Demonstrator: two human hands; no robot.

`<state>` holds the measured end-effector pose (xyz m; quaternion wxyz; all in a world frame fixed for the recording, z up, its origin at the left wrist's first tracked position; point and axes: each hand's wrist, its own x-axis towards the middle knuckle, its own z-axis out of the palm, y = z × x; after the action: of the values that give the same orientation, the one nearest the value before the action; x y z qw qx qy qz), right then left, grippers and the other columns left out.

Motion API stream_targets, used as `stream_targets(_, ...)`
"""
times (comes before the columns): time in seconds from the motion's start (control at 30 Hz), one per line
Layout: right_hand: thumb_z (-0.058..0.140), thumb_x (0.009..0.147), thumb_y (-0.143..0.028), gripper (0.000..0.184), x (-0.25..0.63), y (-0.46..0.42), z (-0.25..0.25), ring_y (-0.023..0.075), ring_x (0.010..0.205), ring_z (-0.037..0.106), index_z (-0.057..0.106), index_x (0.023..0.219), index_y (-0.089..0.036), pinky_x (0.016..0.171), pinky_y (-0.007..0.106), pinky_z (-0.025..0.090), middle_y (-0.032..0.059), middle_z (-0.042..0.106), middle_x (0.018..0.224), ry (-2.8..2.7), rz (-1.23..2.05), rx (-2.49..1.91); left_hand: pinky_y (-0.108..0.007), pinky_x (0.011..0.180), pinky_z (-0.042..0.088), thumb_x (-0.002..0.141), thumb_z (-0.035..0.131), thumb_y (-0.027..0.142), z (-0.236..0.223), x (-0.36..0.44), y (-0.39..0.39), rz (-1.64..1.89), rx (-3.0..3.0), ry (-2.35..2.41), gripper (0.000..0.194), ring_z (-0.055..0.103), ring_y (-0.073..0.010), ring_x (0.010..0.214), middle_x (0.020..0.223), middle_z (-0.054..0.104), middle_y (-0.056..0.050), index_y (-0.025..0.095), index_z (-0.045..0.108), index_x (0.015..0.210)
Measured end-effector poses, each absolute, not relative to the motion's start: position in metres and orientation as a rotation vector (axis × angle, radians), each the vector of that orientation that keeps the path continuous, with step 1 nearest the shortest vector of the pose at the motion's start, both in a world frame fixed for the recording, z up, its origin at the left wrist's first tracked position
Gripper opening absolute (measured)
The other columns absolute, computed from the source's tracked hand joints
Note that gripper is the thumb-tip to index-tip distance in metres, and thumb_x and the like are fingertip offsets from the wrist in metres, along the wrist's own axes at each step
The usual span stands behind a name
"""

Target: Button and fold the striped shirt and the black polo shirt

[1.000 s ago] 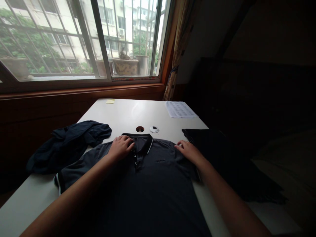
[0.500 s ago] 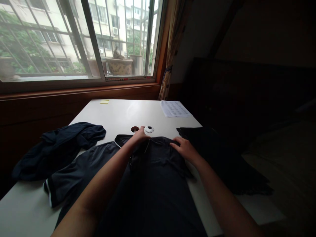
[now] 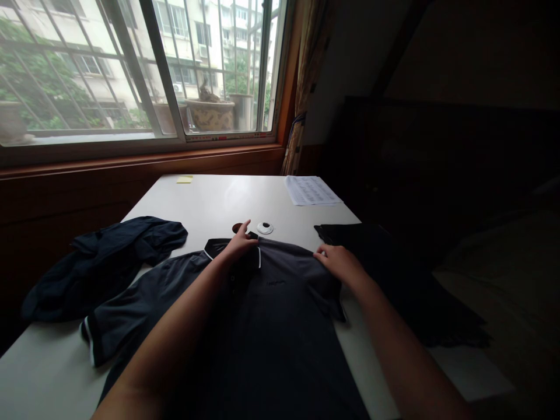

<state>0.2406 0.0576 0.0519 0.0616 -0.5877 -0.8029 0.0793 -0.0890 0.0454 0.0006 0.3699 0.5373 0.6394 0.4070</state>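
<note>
A dark polo shirt [image 3: 280, 315] with white-edged collar and sleeve trim lies spread front up, its collar toward the window. My left hand [image 3: 240, 242] is at the collar, thumb and fingers closed on its right side while one finger points up. At the right shoulder seam, my right hand [image 3: 339, 261] pinches the shirt's fabric, fingers curled. The right sleeve hangs down below that hand, and the left one lies flat on the table. Part of the collar and placket is hidden behind my left hand and forearm.
The white table [image 3: 227, 198] stands below a barred window. A crumpled navy garment [image 3: 118, 262] lies left, dark folded cloth [image 3: 394, 280] right. Printed sheets [image 3: 311, 191], a yellow sticky note [image 3: 184, 179] and a white ring-shaped cap [image 3: 265, 228] lie farther back, near a cable hole.
The bunched right shoulder of the polo shirt has been drawn out flatter, showing the collar edge and chest lettering. My right hand moved slightly right; my left shifted slightly left.
</note>
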Motion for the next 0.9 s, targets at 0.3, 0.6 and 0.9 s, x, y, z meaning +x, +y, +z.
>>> stream_targets(0.3, 0.071, 0.080, -0.055, 0.048, 0.271, 0.066, 0.064, 0.0189, 0.073, 0.064, 0.067, 0.113, -0.021, 0.060, 0.025, 0.041, 0.0016, 0.068, 0.081, -2.369, 0.823, -1.637, -0.033, 0.088, 0.049, 0.082, 0.067, 0.022, 0.006, -0.078, 0.034, 1.012, 1.605, 1.700, 0.073, 0.066, -0.0200, 0.085, 0.089, 0.067, -0.001, 0.023, 0.044, 0.150)
stream_targets(0.6, 0.072, 0.071, -0.017, 0.050, 0.292, 0.065, 0.052, 0.0206, 0.085, 0.068, 0.066, 0.120, -0.023, 0.071, 0.025, 0.046, 0.0034, 0.070, 0.094, -2.436, 0.725, -1.743, -0.034, 0.084, 0.051, 0.078, 0.067, 0.017, 0.004, -0.079, 0.038, 0.913, 1.813, 1.772, 0.056, 0.065, -0.0226, 0.088, 0.094, 0.067, -0.004, 0.019, 0.059, 0.133)
stream_targets(0.9, 0.063, 0.073, -0.002, 0.061, 0.276, 0.051, 0.038, 0.0294, 0.099, 0.069, 0.064, 0.131, -0.021, 0.081, 0.034, 0.048, 0.0164, 0.071, 0.111, -2.639, 0.139, -1.854, -0.049, 0.116, 0.029, 0.086, 0.059, 0.018, 0.021, -0.062, 0.015, 0.898, 2.188, 1.708, 0.046, 0.039, -0.0343, 0.134, 0.141, 0.048, -0.011, 0.026, 0.062, 0.131)
